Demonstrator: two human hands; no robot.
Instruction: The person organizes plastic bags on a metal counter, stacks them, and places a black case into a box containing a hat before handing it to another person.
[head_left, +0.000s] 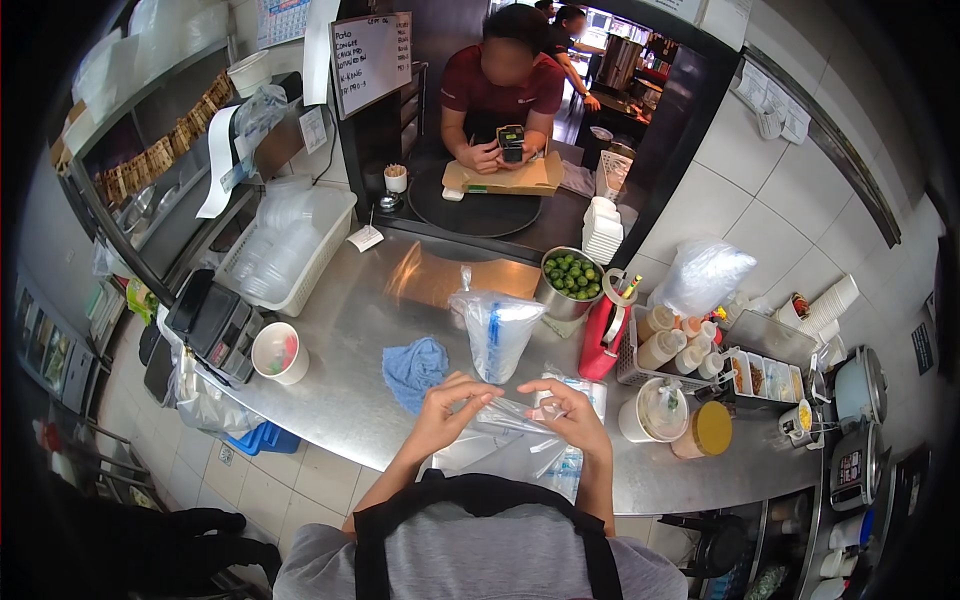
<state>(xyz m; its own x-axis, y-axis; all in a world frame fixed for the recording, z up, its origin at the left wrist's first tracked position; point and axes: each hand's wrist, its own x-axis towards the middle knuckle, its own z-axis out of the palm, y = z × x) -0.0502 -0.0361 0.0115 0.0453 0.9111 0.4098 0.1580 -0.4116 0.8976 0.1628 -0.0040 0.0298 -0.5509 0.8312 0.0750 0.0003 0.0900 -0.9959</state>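
Observation:
My left hand (450, 412) is raised over the front edge of the steel counter, thumb and index finger close together. Its fingertips are beside the upper edge of a clear plastic bag (517, 446); whether they pinch the film is unclear. On the other side, my right hand (570, 420) has its fingers curled and holds part of that thin film. Just beyond both hands stands a filled plastic bag (496, 345) with blue print. A crumpled blue cloth (415, 369) lies left of it. Packs of plastic bags (592, 396) lie partly hidden behind my right hand.
A red tape dispenser (600, 341), a steel pot of green citrus (551, 304) and a basket of sauce bottles (634, 360) stand right. Left are a paper tub (279, 354) and a white basket of plastic containers (319, 259). A person (502, 97) leans at the pass-through window.

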